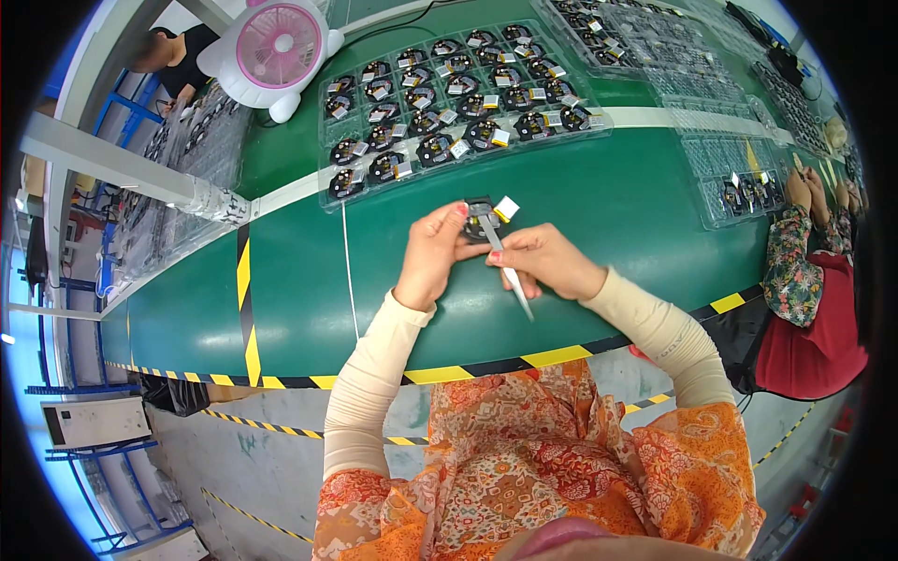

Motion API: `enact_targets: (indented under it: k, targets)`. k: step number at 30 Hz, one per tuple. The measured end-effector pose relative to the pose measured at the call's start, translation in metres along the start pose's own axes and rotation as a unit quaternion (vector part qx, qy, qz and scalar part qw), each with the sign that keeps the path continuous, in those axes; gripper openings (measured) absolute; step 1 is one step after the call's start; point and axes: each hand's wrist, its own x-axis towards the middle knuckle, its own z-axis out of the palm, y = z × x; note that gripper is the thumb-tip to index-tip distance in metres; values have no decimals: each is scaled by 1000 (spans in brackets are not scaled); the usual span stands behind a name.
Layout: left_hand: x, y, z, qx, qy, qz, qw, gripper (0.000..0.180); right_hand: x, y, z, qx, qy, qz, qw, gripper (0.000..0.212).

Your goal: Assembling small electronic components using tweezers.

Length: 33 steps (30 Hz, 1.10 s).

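Observation:
Over the green table, my left hand (432, 248) pinches a small round black electronic module (475, 230) by its left edge. A white pouch battery (506, 208) sticks out from the module's upper right side. Between thumb and fingers, my right hand (554, 264) grips a pair of pale metal tweezers (514, 282). One end of the tweezers lies over the module, and the other slants down toward the table's front edge. My fingers and the tweezers cover part of the module, so its exact contact cannot be made out.
Beyond my hands, a clear plastic tray (412, 173) holds rows of similar modules with batteries. Another tray (716, 210) stands at right beside a co-worker's hands (806, 189). A pink-and-white fan (279, 47) stands back left, near a metal post (103, 159). Striped tape (557, 356) edges the table.

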Motion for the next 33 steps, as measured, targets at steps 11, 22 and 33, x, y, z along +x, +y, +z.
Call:
enact_targets:
  k: [11,22,33]
  targets:
    - [-24,-1,-21,674,171,323,642,38,-13,-4,-10,5,-47,-44,998,23]
    - [24,93,-95,602,270,369,655,36,-21,-7,-19,-44,-66,-40,996,22]
    - [132,89,-180,731,185,289,590,21,-17,-8,-23,-12,-92,4,996,23]
